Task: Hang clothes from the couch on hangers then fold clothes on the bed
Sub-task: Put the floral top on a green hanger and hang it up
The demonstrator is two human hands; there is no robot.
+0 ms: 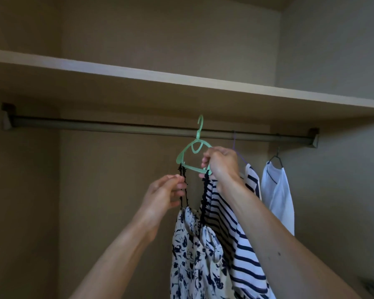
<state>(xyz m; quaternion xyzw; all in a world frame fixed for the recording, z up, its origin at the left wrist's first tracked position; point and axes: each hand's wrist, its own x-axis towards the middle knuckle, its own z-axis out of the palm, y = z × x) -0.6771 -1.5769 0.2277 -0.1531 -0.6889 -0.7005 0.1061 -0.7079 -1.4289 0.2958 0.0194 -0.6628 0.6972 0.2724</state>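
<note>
- The green hanger is pale mint plastic, small, with a looped brace under its neck and a flat lower bar.
- It sits just below the closet rod, about midway along it. Its hook rises in front of the rod and tops out above it. Whether the hook bears on the rod cannot be told.
- The hook points straight up, with its curl opening to the left. The hanger's long axis runs roughly along the rod and dips a little toward the right end.
- A floral top, cream with dark navy blooms, hangs below the rod from the hanger. Its long axis is vertical and its hem runs out of the bottom of the view.
- Two thin black ruffled straps carry it: the left strap is looped over the lower bar's left end, and the right strap drops from the bar's right end.
- The left hand, below the rod, pinches the left strap between thumb and fingertips.
- The right hand, just under the rod, has its fingers curled round the hanger's right shoulder and bar end.
- Further right on the rod, a navy-and-white striped shirt hangs from a purple hanger, touching the floral top.
- Near the rod's right bracket, a white garment hangs on a black hanger.
- A pale shelf spans the closet above the rod.
</note>
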